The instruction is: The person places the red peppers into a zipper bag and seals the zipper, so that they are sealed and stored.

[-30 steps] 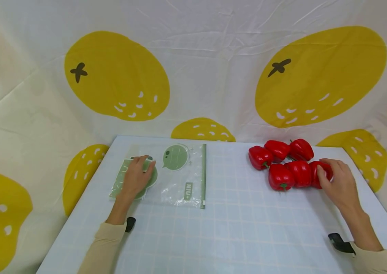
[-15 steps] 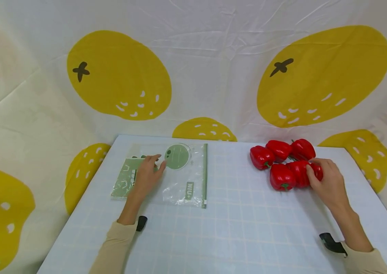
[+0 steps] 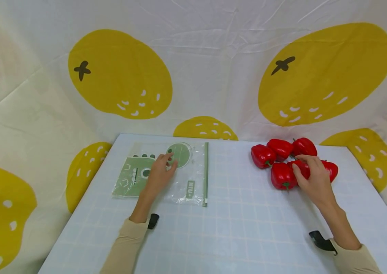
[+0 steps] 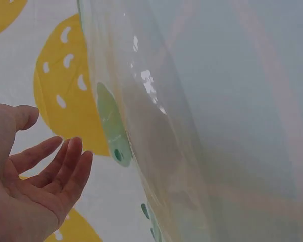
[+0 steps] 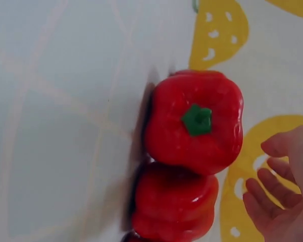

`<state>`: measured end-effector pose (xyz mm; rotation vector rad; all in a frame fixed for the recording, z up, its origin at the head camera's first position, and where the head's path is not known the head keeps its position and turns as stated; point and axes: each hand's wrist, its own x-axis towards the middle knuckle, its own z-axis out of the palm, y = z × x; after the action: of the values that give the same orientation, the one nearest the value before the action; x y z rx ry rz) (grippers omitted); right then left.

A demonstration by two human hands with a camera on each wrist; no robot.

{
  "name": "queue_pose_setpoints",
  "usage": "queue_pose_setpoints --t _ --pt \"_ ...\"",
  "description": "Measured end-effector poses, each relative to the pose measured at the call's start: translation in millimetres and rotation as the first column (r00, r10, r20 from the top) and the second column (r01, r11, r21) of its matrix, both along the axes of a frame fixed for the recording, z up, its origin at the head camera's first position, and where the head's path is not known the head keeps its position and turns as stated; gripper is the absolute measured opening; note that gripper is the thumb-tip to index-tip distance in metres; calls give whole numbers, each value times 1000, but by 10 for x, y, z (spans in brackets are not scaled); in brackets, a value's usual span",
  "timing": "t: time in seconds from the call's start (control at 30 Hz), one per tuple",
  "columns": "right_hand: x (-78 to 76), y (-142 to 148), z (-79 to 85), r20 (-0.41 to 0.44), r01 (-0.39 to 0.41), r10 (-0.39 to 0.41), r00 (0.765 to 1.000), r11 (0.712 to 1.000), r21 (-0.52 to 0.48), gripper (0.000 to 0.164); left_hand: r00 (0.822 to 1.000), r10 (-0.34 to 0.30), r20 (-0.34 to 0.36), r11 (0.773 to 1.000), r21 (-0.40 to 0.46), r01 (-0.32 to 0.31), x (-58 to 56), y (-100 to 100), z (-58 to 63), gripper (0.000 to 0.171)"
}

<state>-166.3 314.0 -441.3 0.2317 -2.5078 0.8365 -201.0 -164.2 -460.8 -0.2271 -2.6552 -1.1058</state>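
Observation:
Over a clear zip bag (image 3: pixel 193 173) with green printed figures, my left hand (image 3: pixel 159 175) is held with its fingers loosely bent and nothing in them. In the left wrist view that hand (image 4: pixel 40 181) appears apart from the bag's plastic (image 4: pixel 151 106). At the right, my right hand (image 3: pixel 316 184) hovers by the front row of red bell peppers (image 3: pixel 283 176), partly covering the middle one. Seen from the right wrist, the fingers of this hand (image 5: pixel 283 186) are spread and apart from the nearest pepper (image 5: pixel 166 141), whose green stem faces the camera.
Behind the front row lie further red peppers (image 3: pixel 263 156), close together. A front pepper (image 3: pixel 331 170) shows to the right of my right hand. The table (image 3: pixel 238 228) has a pale checked cover, and a white cloth with yellow fruit prints (image 3: pixel 121 76) hangs behind.
My right hand has moved left along the front peppers, uncovering the rightmost one. My left hand has shifted right over the bag, showing more of its green print.

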Motion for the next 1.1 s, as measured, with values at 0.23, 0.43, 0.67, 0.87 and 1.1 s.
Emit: queue_pose_setpoints --t 0.23,0.43,0.67,0.87,1.1 --pt "-42 -196 -26 -1 -39 39 999 999 -15 52 998 -38 -58 999 26 40 8 172 -4 38" --pt "-72 -339 -70 -5 -64 64 998 998 -11 53 998 -60 -25 997 46 61 10 328 -10 39" --pt "-87 -462 -111 -42 -118 117 992 993 -23 52 997 -78 -11 994 81 78 21 477 -17 37" --pt "-115 -584 -153 -46 -142 140 989 990 -21 50 995 -83 51 993 90 78 30 581 -46 35" --pt "-131 -751 -185 -23 -184 183 983 982 -34 53 992 -99 81 993 65 94 58 696 -90 30"
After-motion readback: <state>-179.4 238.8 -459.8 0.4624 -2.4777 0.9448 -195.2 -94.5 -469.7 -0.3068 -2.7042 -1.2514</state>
